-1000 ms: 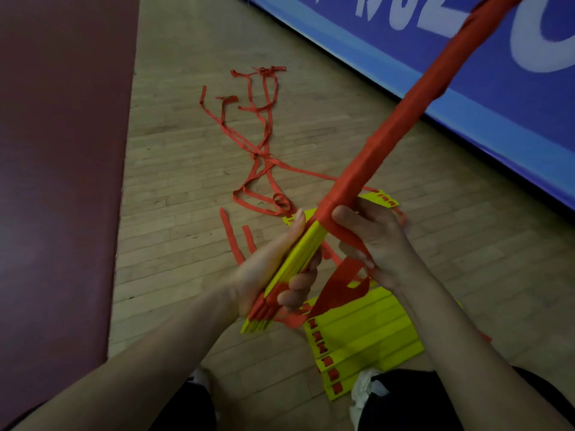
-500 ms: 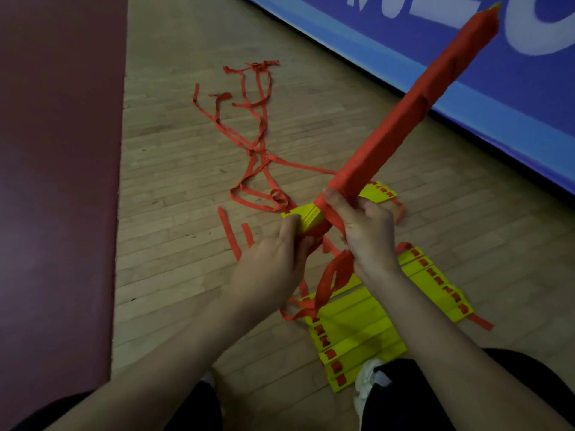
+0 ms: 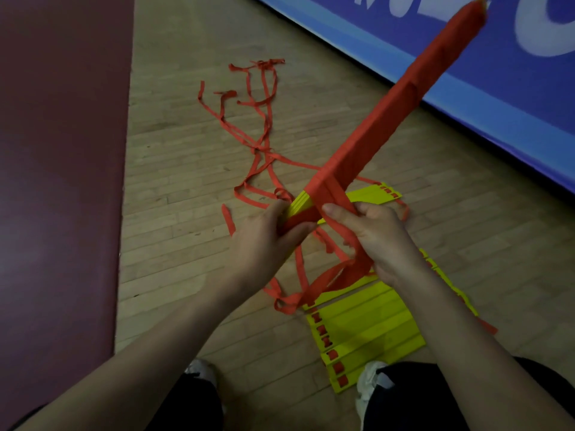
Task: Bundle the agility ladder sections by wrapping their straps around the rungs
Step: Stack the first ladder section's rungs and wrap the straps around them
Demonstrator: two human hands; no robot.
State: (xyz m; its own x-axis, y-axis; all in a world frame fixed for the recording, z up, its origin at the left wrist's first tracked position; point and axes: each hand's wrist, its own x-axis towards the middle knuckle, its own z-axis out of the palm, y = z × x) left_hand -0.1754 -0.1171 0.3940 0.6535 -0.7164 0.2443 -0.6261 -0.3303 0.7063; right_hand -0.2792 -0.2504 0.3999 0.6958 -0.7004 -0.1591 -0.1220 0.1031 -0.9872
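A stack of yellow rungs wrapped in red strap, the bundle [image 3: 395, 113], slants from the centre up to the top right. Its bare yellow lower end [image 3: 300, 203] shows just above my hands. My left hand [image 3: 267, 241] grips that lower end. My right hand [image 3: 370, 231] pinches the red strap [image 3: 334, 197] where it crosses the bundle, and the slack strap [image 3: 323, 284] hangs down below my hands. A second set of yellow rungs [image 3: 367, 325] lies flat on the floor under my right forearm.
Loose red straps [image 3: 261, 132] trail over the wooden floor beyond my hands. A dark red mat [image 3: 59, 181] covers the left side. A blue banner [image 3: 513, 76] runs along the upper right. My shoes [image 3: 371, 377] and dark trousers are at the bottom.
The bundle has dropped and tilted so its far tip is in view. My left hand slid up the yellow end, and the red wrap now reaches lower on the rungs.
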